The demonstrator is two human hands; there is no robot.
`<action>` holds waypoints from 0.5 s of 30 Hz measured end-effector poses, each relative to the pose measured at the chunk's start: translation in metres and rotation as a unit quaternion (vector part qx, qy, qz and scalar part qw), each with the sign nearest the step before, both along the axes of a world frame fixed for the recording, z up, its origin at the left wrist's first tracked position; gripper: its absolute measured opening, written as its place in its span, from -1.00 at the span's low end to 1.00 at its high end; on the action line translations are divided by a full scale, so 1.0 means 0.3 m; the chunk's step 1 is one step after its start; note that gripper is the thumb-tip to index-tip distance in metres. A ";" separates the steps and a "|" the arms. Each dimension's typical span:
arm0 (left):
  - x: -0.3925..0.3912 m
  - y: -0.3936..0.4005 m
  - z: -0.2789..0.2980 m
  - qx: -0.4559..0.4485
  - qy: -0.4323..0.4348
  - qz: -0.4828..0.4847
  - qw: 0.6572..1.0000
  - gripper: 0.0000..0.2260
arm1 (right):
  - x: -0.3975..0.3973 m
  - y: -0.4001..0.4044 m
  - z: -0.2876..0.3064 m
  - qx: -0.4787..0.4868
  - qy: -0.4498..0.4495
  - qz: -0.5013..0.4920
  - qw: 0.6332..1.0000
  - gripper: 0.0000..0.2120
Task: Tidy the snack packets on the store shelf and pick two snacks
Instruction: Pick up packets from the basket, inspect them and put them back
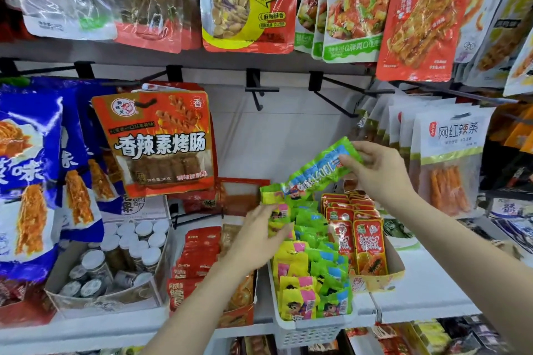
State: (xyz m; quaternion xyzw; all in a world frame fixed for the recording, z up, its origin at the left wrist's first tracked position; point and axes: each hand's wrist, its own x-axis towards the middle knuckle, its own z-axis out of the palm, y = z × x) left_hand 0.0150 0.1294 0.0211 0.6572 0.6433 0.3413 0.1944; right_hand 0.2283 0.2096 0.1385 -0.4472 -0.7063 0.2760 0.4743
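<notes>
So the right hand (380, 173) is pinching the far end of a long green packet (320, 167), held up above the white basket (311, 328) of green and yellow packets (311, 268). The packet's long axis slants down toward the left, its low end just over the far end of the basket. The left hand (259, 239) is closer to that pile, fingers straight and loosely spread, touching the packets on the left side. Looks like it's holding the row steady.
</notes>
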 end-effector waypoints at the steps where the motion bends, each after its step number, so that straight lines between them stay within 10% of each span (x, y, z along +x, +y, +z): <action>1: 0.005 0.009 -0.003 -0.018 0.014 0.007 1.000 -0.49 | -0.002 0.007 -0.008 0.005 -0.020 -0.003 1.000 -0.85; 15: -0.041 -0.038 -0.066 0.036 -0.125 0.002 0.992 -0.81 | -0.264 0.023 -0.152 0.047 -0.372 0.105 0.921 -0.66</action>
